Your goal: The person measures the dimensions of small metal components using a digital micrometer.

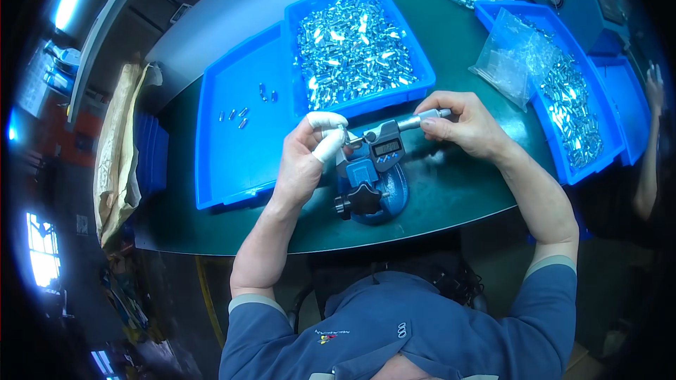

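A digital micrometer [386, 146] with a small grey display is clamped in a blue stand [384, 200] that has a black star-shaped knob. My left hand [303, 156], with white covers on thumb and forefinger, pinches a small shiny metal part [346, 136] at the micrometer's jaws. The fingertips hide most of that part. On the other side, my right hand [470, 127] grips the micrometer's thimble [428, 118] between thumb and fingers. Behind the micrometer lies a blue tray [431, 74] heaped with small metal cylinders [352, 49].
A shallow blue tray [229, 158] at left holds several loose cylinders [242, 124]. At right, another blue tray [607, 151] carries more cylinders and a clear plastic bag [508, 56]. Brown paper [116, 155] stands beyond the table's left edge. Another person's arm [649, 162] shows at far right.
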`<state>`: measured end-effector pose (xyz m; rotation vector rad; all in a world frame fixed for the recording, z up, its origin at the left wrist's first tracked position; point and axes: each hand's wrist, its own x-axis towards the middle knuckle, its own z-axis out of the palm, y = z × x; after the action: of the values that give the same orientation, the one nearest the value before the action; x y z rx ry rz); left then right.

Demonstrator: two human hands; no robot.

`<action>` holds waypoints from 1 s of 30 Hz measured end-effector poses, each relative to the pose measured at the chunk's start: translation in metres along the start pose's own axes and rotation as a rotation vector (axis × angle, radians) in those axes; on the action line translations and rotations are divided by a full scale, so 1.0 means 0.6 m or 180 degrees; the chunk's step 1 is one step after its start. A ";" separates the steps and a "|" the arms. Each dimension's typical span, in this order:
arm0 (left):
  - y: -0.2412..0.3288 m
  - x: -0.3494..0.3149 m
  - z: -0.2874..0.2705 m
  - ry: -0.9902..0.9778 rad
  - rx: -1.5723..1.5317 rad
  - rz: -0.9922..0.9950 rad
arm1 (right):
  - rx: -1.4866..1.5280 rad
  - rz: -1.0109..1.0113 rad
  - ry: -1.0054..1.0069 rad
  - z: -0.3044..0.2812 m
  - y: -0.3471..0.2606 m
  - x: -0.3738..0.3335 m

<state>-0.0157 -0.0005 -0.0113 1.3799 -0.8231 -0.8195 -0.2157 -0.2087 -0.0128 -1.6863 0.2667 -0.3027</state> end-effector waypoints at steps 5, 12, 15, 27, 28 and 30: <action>0.005 -0.001 0.000 0.0038 -0.0015 -0.0138 | -0.0121 0.0024 0.0138 -0.002 -0.008 -0.001; 0.005 0.000 -0.003 0.0033 0.0103 -0.0240 | -0.0073 0.0055 0.0222 0.001 0.001 0.001; 0.004 0.003 -0.004 -0.0011 0.0101 -0.0202 | -0.0093 0.0004 0.0264 -0.001 0.006 0.003; 0.015 0.000 -0.001 -0.0023 0.0038 -0.0339 | -0.0175 -0.0044 0.0264 -0.002 0.009 0.005; 0.014 -0.001 -0.002 -0.0028 0.0062 -0.0350 | -0.0191 -0.0040 0.0262 -0.002 0.009 0.005; 0.011 -0.001 -0.003 -0.0020 0.0048 -0.0367 | -0.0202 -0.0052 0.0245 -0.002 0.011 0.006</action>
<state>-0.0142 0.0011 -0.0044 1.4492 -0.7614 -0.9086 -0.2131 -0.2121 -0.0188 -1.7423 0.3228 -0.3753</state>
